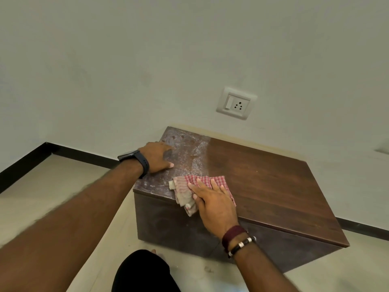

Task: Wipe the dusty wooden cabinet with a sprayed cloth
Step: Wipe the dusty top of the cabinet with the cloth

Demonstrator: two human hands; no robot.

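While the right hand (212, 202) presses flat, fingers spread, on the checked cloth (202, 192) at the cabinet (263, 182) top's front edge, we judge wiping roughly two-thirds done. Left hand (156, 158) rests open-palmed on the dusty strip left of the cloth; next stroke must sweep there, left hand lifted clear

I see the wood cabinet (263, 178), smooth right, dusty matt left; woven checked cloth (189, 192) looks rough.
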